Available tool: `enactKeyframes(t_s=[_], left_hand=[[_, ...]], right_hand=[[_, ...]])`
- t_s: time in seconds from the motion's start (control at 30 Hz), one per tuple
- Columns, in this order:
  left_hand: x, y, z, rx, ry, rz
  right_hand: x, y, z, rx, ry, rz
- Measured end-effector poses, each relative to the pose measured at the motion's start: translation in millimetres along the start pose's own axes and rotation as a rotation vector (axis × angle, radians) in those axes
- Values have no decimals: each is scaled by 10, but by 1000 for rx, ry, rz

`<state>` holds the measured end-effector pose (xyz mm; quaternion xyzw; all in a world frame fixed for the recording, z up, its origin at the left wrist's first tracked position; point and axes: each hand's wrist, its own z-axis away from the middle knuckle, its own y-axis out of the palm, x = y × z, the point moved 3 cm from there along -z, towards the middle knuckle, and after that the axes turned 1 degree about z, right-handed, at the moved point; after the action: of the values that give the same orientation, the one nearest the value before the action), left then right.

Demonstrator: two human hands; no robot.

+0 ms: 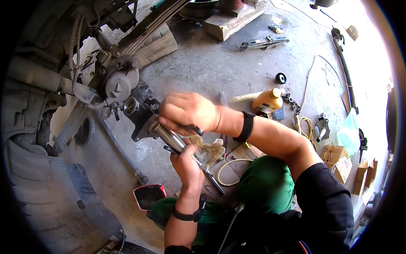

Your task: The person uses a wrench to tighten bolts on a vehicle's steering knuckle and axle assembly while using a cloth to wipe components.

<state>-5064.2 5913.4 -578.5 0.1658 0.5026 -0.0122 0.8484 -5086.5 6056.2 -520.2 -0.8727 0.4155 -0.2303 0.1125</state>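
A steering knuckle (pixel 141 120) with a bright metal spindle (pixel 170 136) sticks out from the vehicle's axle, the spindle pointing down toward me. My right hand (pixel 188 112) is closed over the spindle's upper side near its base. From below, my left hand (pixel 187 167) closes at the spindle's narrower end, thumb up. Dark curved edges, which look like one thin black ring (pixel 197 130), show on both sides of the spindle, by the fingers of each hand. The hands hide most of it. A crumpled tan rag (pixel 208 150) lies just beyond the left hand.
The vehicle's axle (pixel 38 78) and hoses fill the left side. A yellow bottle (pixel 268 101), loose nuts (pixel 289 100) and a black ring-shaped part (pixel 281 78) stand on the floor at right. Farther right are cardboard boxes (pixel 334 156) and a long dark bar (pixel 347 72). A red-edged box (pixel 149 197) lies near my knee.
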Motion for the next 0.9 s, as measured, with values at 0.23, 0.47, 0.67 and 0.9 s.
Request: enactKeyframes(t_s=[0.23,0.47,0.67,0.9], left_hand=[[-17,21,28,3,-8,-2],[17,6,-21,40,30,33],[37,-42,-45,97,10,24],[-50,-25,-34,287,208,-180]], right_hand=[[-32,27,-101,36,136,-9],[83,6,-48,11,136,-50],[125,-2,-64,-20,277,-180],[327,36,-184,-71,310,-423]])
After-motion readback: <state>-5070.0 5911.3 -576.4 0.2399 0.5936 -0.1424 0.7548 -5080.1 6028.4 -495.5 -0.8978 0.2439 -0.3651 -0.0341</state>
